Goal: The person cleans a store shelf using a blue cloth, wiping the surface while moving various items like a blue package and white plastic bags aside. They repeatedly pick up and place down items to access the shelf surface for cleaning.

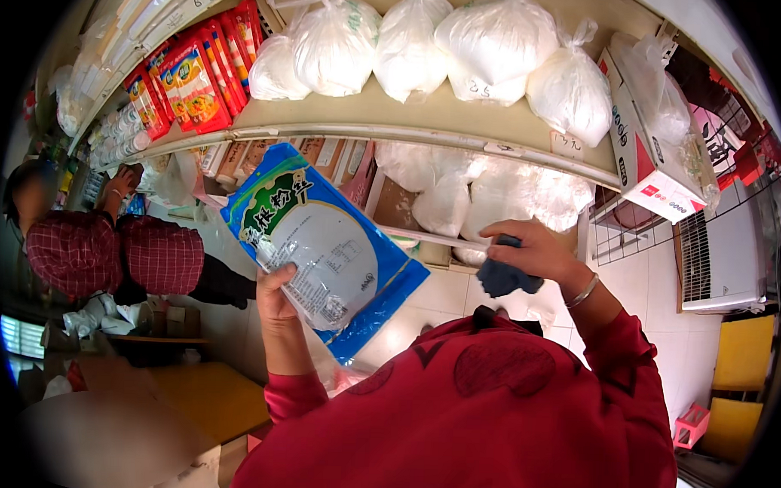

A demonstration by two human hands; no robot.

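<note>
My left hand [277, 293] grips the lower left edge of a blue and clear plastic packet of noodles [325, 254], with the thumb on its face. The packet is tilted in front of my chest and bears writing. To the right, my right hand [526, 249] holds a crumpled dark grey cloth [507, 271], which hangs below the fingers. The cloth and the packet are apart. Beyond both hands, tied white plastic bags [497, 38] stand on a shelf [433, 119], and red food packets [193, 85] stand upright at its left.
On the lower shelf is a box of white bags [440, 204]. A white and red carton [655, 156] sits at the shelf's right end, near a black wire rack [613, 239]. At the left, a person in a checked top [74, 252] reaches to the shelves. A yellow tabletop [207, 399] lies at lower left.
</note>
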